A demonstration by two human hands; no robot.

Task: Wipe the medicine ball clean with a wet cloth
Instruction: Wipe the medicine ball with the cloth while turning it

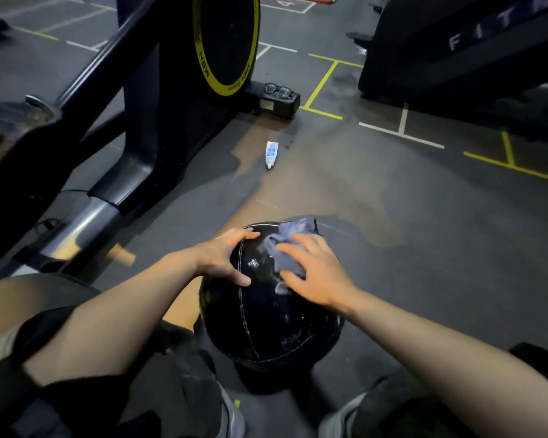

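A black medicine ball with pale stitched seams sits on the gym floor between my knees. Its top shows wet, whitish smears. My left hand rests spread on the ball's upper left side, fingers curved over the surface, steadying it. My right hand lies on the ball's upper right with fingers extended, pressing a crumpled blue-grey cloth against it. Part of the cloth sticks out beyond my fingertips at the ball's far edge.
A white and blue tube lies on the dark rubber floor ahead. An exercise bike with a yellow-rimmed flywheel stands at left, glasses on its base. Another black machine stands at the far right. Wet patches mark the floor.
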